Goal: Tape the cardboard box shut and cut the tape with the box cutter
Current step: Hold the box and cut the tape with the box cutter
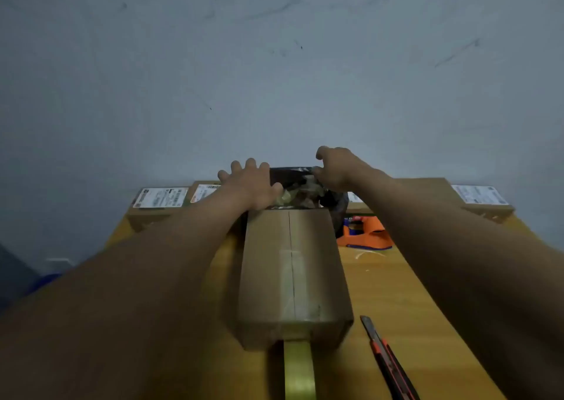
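Observation:
A long cardboard box lies lengthwise on the wooden table, with clear tape along its top seam. A yellowish strip of tape hangs from its near end towards me. My left hand rests flat on the box's far left corner, fingers spread. My right hand is curled on the top edge of a black plastic bag at the far end. Crumpled clear material lies between the hands. The red and black box cutter lies on the table to the right of the box's near end.
An orange tape dispenser sits on the table right of the box. Several labelled cardboard parcels, such as the leftmost parcel, line the far table edge against a pale wall. My forearms span both sides of the box.

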